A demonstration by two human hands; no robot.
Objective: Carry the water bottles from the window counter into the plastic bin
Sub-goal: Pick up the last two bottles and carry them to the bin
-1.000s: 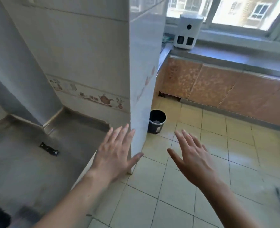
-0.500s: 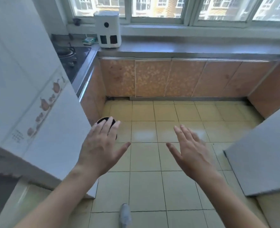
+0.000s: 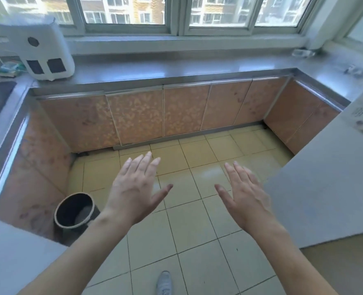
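- White appliance (image 3: pixel 46 54) at far left, below the window (image 3: pixel 133 11)
- Black round bin (image 3: pixel 75 210) on the tiled floor (image 3: pixel 197 241), near left, beside orange cabinet doors (image 3: pixel 185 110)
- Grey shoe (image 3: pixel 164 283) at near edge

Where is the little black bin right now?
In the head view, the black bin stands on the tiled floor low on the left, against the cabinet corner, left of the left hand.

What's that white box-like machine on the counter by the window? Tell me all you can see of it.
The white appliance stands upright at the left end of the grey window counter, just below the window. It looks like smooth plastic with rounded corners. Its front has a dark round spot up high and two dark square panels side by side near the base. Neither hand touches it.
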